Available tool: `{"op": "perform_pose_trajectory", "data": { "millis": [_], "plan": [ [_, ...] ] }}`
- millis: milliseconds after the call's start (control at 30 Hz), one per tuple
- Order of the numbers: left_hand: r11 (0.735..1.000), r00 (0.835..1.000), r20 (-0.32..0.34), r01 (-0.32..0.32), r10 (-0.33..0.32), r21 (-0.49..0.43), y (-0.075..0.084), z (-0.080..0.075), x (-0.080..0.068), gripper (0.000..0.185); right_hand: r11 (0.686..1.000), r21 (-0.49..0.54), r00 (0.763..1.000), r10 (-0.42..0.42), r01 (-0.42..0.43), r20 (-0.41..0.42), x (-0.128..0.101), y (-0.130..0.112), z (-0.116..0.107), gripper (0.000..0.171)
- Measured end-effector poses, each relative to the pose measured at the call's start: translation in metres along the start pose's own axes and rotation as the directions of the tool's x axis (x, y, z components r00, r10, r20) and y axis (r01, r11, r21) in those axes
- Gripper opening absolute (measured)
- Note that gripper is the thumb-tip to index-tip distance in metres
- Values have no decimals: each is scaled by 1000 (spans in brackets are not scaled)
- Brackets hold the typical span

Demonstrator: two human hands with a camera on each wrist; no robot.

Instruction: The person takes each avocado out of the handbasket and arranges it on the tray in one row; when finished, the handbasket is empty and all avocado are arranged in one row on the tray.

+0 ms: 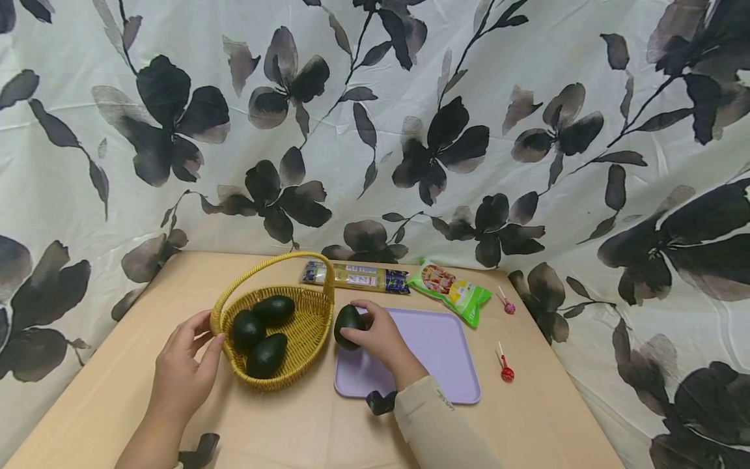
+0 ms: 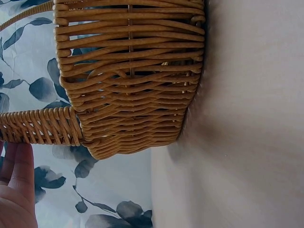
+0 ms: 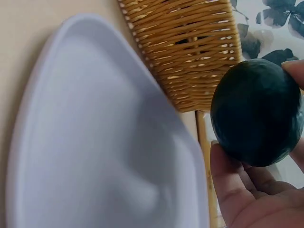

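Note:
Three dark green avocados (image 1: 267, 355) lie in the left part of a yellow woven basket (image 1: 310, 355) with a tall arched handle. My left hand (image 1: 186, 365) is at the basket's left side, its fingers touching the foot of the handle (image 2: 40, 127); in the left wrist view these fingers look nearly straight. Another avocado (image 3: 256, 112) is held in my right hand (image 1: 381, 335), between thumb and fingers. It is above the left edge of a lilac tray (image 1: 436, 355), just right of the basket.
Behind the tray lie a long clear-and-blue packet (image 1: 363, 277) and a green snack bag (image 1: 451, 290). Two lollipops, one pink (image 1: 509, 307) and one red (image 1: 506, 374), lie to the right on the table (image 1: 281, 430). A floral curtain (image 1: 363, 130) hangs behind.

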State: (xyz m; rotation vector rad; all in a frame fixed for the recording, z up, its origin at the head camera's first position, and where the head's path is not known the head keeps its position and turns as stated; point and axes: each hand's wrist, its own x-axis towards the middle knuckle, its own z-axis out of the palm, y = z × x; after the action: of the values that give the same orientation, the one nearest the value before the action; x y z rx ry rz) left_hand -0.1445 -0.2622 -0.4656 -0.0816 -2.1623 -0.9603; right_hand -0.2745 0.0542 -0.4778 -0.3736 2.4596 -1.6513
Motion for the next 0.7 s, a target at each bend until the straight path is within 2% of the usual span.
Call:
{"op": "perform_pose_trajectory", "data": {
  "millis": [367,700],
  "plan": [
    [1000,1000,-5,0,0,-7,0,-1,0,56,999,-43,1000,26,-26,7,1,16,1,69],
    [1000,1000,-3,-9,9,-5,-1,-1,0,59,992,-119,999,52,-50,9,-1,25,5,64]
  ]
}}
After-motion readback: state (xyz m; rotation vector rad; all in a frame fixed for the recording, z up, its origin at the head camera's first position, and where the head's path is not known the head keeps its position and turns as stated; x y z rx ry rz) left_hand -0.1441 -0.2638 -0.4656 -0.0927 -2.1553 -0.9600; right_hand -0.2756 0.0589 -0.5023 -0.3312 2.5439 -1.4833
